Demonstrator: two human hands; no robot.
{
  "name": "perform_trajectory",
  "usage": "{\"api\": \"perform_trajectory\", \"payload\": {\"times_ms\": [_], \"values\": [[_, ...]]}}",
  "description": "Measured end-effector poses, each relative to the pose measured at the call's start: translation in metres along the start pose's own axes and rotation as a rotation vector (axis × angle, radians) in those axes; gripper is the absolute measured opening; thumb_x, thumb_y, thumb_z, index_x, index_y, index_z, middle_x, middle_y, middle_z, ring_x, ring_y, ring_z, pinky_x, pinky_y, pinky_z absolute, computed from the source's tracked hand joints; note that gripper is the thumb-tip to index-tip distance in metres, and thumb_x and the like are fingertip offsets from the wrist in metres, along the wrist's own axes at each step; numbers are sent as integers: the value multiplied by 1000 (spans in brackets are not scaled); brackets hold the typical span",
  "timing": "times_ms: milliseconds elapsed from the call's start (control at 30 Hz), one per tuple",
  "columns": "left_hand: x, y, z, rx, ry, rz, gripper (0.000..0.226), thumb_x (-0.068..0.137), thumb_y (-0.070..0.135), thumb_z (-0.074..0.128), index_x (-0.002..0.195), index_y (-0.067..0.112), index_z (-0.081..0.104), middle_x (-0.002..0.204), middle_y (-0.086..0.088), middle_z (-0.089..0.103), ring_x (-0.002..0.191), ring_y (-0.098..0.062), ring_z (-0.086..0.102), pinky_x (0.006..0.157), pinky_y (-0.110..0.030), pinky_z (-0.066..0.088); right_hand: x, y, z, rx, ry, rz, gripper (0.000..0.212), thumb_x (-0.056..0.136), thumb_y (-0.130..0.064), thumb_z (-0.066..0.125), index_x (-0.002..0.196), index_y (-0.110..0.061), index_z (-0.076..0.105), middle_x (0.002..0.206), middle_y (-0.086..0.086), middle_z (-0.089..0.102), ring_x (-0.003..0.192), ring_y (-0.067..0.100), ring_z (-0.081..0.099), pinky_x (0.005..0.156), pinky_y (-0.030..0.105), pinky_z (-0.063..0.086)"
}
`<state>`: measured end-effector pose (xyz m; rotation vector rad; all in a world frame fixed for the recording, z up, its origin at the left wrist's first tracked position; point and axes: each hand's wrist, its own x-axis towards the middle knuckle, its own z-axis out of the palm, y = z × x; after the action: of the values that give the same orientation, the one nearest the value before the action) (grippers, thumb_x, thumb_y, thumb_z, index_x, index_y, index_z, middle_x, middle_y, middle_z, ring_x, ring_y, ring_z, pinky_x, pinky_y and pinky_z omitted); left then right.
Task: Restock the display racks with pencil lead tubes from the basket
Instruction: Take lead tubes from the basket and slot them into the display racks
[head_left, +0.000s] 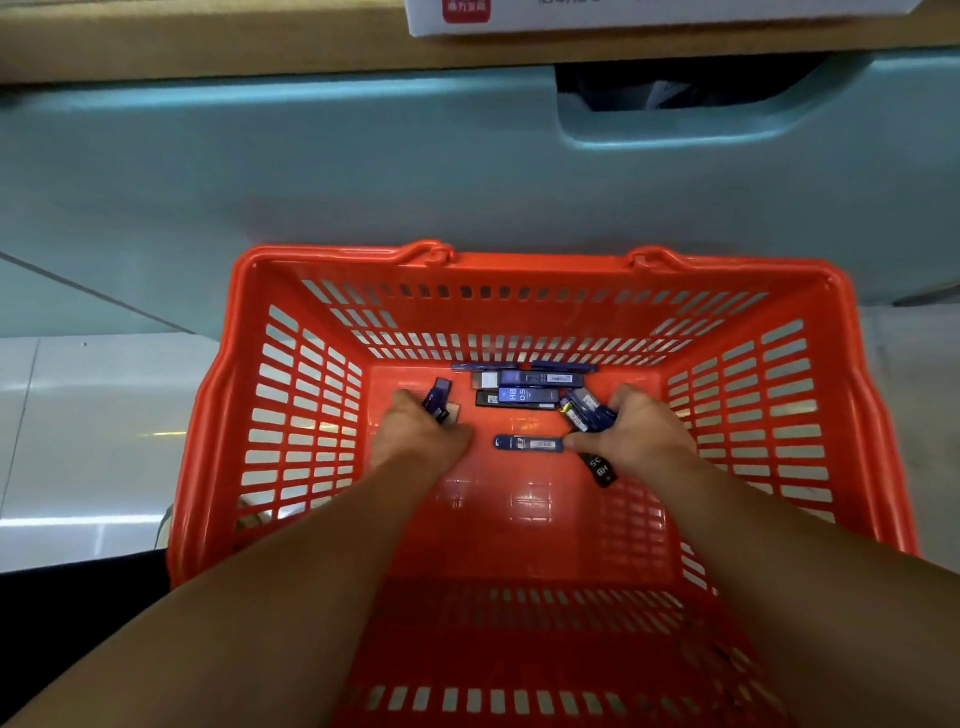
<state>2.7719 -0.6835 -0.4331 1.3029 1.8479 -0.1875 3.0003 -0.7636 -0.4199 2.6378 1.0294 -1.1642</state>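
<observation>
Left hand (415, 434) grips a couple of lead tubes (438, 400), right hand (636, 434) grips a bunch more, rest lie loose on the basket (332, 255) floor between them, so best scoop lengthwise, keeping held ones pinched.

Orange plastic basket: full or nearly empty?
Nearly empty: the orange plastic basket holds only a few blue pencil lead tubes on its mostly bare floor.

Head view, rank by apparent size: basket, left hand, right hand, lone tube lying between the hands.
1. basket
2. left hand and right hand: about alike, not ranked
3. lone tube, smallest
</observation>
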Motion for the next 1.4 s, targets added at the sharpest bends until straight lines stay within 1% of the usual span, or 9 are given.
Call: {"api": "perform_trajectory", "payload": {"times_ms": [300, 500, 600, 700, 867, 967, 1067, 1267, 1400], "values": [[-9, -11, 6, 265, -99, 269, 42, 100, 40, 60, 135, 18, 52, 100, 2, 57, 91, -19, 63, 77, -33, 57, -11, 3, 11, 338, -73, 56, 55, 73, -43, 91, 96, -23, 45, 93, -4, 54, 93, 17, 55, 85, 31, 48], [-23, -8, 3, 157, -209, 374, 21, 101, 28, 59, 119, 24, 49, 94, 5, 58, 79, -13, 64, 55, -22, 48, -10, 5, 18, 416, -84, 34, 21, 84, -32, 81, 87, -20, 64, 86, 1, 68, 79, 15, 63, 67, 29, 50], [-25, -1, 6, 121, -199, 397, 22, 95, 13, 61, 111, 23, 50, 92, 3, 61, 78, -13, 63, 57, -25, 50, -12, 8, 15, 574, -45, 51, 8, 90, -22, 70, 85, -20, 65, 85, 2, 67, 76, 16, 62, 60, 26, 42], [-28, 7, 16, 116, -234, 459, 44, 89, 8, 62, 127, 29, 54, 106, 4, 62, 92, -16, 64, 69, -24, 51, -11, 18, 6, 692, -69, 110, 3, 94, -17, 63, 95, -18, 64, 85, 8, 70, 70, 21, 63, 57, 28, 42], [-33, 23, 39, 378, -198, 654, 44, 94, 24, 70, 137, 24, 57, 123, -2, 61, 102, -21, 63, 89, -34, 56, -16, 29, 5, 787, -138, 178, 26, 91, 1, 60, 107, -20, 60, 80, 9, 64, 61, 20, 58, 61, 37, 58], [-28, 24, 43, 497, -179, 652, 52, 91, 29, 77, 138, 22, 56, 129, -4, 57, 106, -21, 62, 95, -35, 55, -16, 27, 14, 800, -136, 203, 19, 93, -5, 69, 107, -16, 63, 77, 7, 63, 54, 18, 54, 49, 29, 51], [-23, 18, 39, 553, -186, 614, 47, 92, 38, 75, 130, 18, 59, 127, -5, 53, 102, -20, 61, 92, -34, 54, -13, 22, 22, 814, -108, 212, 27, 83, -20, 85, 100, -16, 65, 79, 4, 66, 55, 17, 56, 47, 27, 47], [-21, 6, 13, 450, -141, 565, 36, 97, 34, 65, 125, 15, 52, 112, -6, 63, 94, -23, 63, 78, -31, 49, -5, 1, 30, 679, 20, 235, 71, 54, -39, 102, 103, -14, 57, 97, -3, 64, 92, 20, 60, 82, 33, 50], [-23, 19, -3, 304, -126, 568, 31, 96, 21, 61, 126, 16, 52, 98, -4, 62, 91, -28, 65, 72, -29, 45, -16, 0, 33, 655, 84, 312, 57, 66, -39, 96, 89, -19, 49, 81, -4, 56, 72, 14, 53, 68, 28, 44]]}}
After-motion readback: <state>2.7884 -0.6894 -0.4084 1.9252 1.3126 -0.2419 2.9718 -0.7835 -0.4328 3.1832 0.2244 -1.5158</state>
